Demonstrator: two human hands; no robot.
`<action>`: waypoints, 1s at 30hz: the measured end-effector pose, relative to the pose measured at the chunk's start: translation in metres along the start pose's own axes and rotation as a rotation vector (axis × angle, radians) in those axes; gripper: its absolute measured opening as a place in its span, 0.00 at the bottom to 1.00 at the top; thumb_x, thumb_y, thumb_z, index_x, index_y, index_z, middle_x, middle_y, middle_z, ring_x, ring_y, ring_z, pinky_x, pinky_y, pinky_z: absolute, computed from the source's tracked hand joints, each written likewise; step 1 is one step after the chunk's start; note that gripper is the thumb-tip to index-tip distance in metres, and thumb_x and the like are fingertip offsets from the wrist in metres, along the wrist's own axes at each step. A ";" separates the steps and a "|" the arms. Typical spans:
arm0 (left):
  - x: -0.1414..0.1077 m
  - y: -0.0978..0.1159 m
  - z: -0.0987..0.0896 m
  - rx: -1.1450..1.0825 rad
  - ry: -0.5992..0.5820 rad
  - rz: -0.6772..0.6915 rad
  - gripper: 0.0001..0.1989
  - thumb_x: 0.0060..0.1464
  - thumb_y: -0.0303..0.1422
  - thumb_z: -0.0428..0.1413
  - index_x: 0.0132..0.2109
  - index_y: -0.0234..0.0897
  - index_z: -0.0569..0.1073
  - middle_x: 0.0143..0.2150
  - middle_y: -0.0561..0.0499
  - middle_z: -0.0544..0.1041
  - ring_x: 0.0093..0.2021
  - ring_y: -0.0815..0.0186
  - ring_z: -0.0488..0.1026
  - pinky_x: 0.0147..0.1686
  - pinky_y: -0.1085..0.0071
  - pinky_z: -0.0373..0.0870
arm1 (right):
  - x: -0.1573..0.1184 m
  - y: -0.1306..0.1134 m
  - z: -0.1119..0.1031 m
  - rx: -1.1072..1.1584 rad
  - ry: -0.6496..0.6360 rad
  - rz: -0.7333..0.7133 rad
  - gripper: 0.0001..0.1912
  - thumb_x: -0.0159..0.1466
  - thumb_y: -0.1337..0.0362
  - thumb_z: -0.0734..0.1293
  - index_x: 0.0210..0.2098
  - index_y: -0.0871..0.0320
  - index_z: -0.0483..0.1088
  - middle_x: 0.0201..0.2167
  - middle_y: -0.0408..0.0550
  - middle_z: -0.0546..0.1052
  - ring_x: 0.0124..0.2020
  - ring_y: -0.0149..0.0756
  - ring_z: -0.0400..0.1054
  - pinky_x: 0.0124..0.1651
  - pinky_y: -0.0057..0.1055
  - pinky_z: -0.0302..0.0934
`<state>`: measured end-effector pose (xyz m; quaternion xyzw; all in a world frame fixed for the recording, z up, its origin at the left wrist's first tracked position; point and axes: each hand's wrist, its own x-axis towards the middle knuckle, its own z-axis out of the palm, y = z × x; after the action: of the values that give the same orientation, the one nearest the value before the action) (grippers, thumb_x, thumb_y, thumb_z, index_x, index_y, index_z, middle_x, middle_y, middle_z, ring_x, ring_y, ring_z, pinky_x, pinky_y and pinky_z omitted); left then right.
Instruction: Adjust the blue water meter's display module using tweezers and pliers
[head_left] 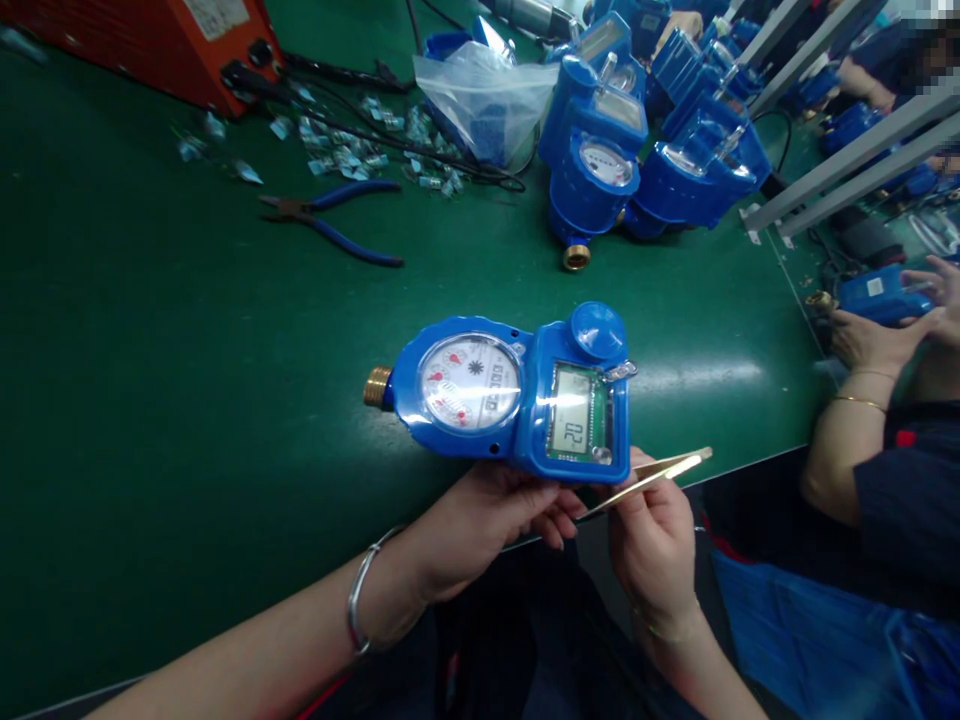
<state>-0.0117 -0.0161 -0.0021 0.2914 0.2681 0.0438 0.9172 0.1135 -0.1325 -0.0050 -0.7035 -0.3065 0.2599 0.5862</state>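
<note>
Head view: left hand (480, 525) grips the blue meter (510, 398) from below at the near table (150, 400) edge, dial and display facing up, brass fitting pointing left. Right hand (652, 540) is closed on tweezers (660, 472), touching the meter's right end. Pliers (330, 218) lie well apart behind. More meters (600, 160) stand beyond. A co-worker's hands (885, 335) hold another meter at right.

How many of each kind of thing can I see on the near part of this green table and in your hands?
Blue water meter held in the left hand, digital display lit: 1
Brass tweezers in the right hand, beside the meter: 1
Blue-handled pliers lying on the green table, apart from the hands: 1
Orange machine at the far corner: 1
Total: 4
The piled blue meters farther back overlap too much to count.
</note>
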 end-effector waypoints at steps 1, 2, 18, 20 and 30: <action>0.000 0.000 0.000 -0.004 -0.003 -0.001 0.07 0.53 0.32 0.58 0.36 0.30 0.76 0.33 0.46 0.78 0.31 0.65 0.73 0.31 0.70 0.68 | -0.002 -0.001 0.000 -0.077 0.024 -0.081 0.10 0.65 0.62 0.61 0.32 0.59 0.70 0.28 0.44 0.69 0.29 0.31 0.63 0.31 0.30 0.58; 0.000 0.000 0.000 -0.006 -0.006 -0.002 0.08 0.53 0.32 0.58 0.36 0.31 0.75 0.33 0.45 0.78 0.31 0.65 0.73 0.31 0.70 0.68 | -0.005 -0.002 -0.001 -0.150 0.055 -0.171 0.09 0.65 0.64 0.60 0.33 0.58 0.71 0.29 0.45 0.70 0.30 0.32 0.63 0.32 0.31 0.58; -0.002 0.002 0.002 -0.082 0.013 -0.006 0.09 0.52 0.32 0.60 0.38 0.30 0.76 0.34 0.44 0.78 0.31 0.65 0.73 0.30 0.71 0.67 | -0.013 0.005 0.008 -0.163 0.154 -0.312 0.08 0.65 0.66 0.60 0.37 0.57 0.71 0.31 0.47 0.71 0.33 0.34 0.65 0.33 0.32 0.58; -0.002 0.003 0.001 -0.104 0.008 -0.010 0.09 0.51 0.32 0.60 0.37 0.29 0.76 0.33 0.44 0.78 0.31 0.65 0.73 0.30 0.71 0.66 | -0.014 0.002 0.008 -0.143 0.069 -0.303 0.07 0.65 0.66 0.60 0.37 0.56 0.71 0.30 0.46 0.71 0.33 0.34 0.65 0.34 0.33 0.59; -0.005 0.000 -0.002 -0.020 0.054 -0.036 0.14 0.50 0.40 0.61 0.36 0.31 0.75 0.33 0.45 0.77 0.30 0.67 0.72 0.29 0.73 0.64 | -0.006 0.005 0.004 -0.032 0.181 -0.442 0.09 0.65 0.64 0.59 0.37 0.56 0.71 0.26 0.46 0.69 0.29 0.34 0.64 0.31 0.33 0.59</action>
<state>-0.0169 -0.0160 -0.0012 0.2762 0.2975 0.0376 0.9131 0.1072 -0.1350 -0.0109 -0.6489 -0.4033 0.0562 0.6428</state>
